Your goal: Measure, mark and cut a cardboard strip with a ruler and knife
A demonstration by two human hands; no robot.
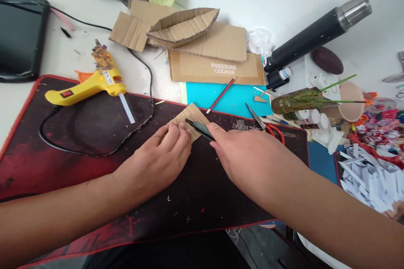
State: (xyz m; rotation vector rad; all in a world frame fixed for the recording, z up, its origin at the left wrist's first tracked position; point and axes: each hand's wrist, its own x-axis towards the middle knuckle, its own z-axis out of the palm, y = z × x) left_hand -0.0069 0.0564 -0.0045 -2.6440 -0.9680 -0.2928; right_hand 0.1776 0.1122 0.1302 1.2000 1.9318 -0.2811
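A small piece of cardboard lies on the black and red desk mat. My left hand presses it down from the left, fingers bent and held together over its edge. In my right hand is a dark green utility knife, gripped from the right and slanting across the cardboard. The knife's front end reaches close to my left fingertips; whether the blade touches the cardboard I cannot tell. My right palm hides the rear of the knife.
A yellow glue gun and its cord lie left. Behind are a cardboard boat shape, cardboard sheets, a blue sheet and a red pencil. Scissors, a thermos and paper strips are right.
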